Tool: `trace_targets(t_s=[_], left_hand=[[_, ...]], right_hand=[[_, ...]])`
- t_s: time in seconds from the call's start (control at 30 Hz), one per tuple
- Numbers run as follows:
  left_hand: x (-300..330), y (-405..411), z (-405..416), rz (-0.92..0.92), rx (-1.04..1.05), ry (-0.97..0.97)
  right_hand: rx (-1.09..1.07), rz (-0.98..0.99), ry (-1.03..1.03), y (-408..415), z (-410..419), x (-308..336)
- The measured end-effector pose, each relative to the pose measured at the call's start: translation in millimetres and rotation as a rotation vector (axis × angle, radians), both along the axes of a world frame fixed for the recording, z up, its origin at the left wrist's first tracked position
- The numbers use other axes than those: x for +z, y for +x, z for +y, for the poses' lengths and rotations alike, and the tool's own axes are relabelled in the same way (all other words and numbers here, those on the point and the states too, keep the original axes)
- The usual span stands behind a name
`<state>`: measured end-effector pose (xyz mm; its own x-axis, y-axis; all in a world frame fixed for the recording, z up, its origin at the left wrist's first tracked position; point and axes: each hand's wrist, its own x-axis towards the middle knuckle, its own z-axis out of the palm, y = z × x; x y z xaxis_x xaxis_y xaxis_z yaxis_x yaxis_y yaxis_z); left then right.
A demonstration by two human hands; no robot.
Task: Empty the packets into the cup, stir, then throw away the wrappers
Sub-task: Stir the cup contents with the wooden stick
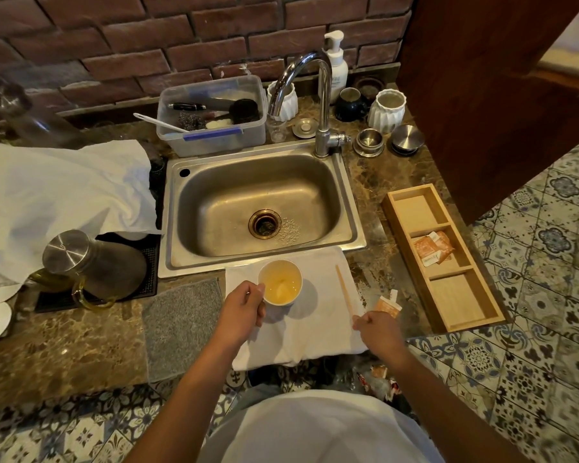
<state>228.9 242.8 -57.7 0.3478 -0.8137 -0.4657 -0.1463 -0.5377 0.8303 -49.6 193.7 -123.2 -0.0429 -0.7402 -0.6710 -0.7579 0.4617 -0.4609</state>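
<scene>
A white paper cup (280,283) with pale yellow liquid stands on a folded white cloth (301,332) in front of the sink. My left hand (244,307) grips the cup's left side. A wooden stir stick (344,289) lies on the cloth to the cup's right. My right hand (378,327) is closed on an orange and white packet (387,305) with a torn top, its fingertips near the stick's lower end. More orange packets (432,249) lie in the middle compartment of a wooden tray (482,295).
A steel sink (261,202) with a tap (321,105) lies behind the cup. A grey mat (181,325) and a glass kettle (91,265) are on the left. Crumpled wrappers (378,379) show below the counter edge. A plastic tub (214,115) stands behind the sink.
</scene>
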Motion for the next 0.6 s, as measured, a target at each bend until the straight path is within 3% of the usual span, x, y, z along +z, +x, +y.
trace_targets(t_s=[0.6], left_hand=[[0.6,0.0,0.2,-0.009,0.005,0.022]], right_hand=[[0.004,0.049,0.055,2.6,-3.5,6.8]])
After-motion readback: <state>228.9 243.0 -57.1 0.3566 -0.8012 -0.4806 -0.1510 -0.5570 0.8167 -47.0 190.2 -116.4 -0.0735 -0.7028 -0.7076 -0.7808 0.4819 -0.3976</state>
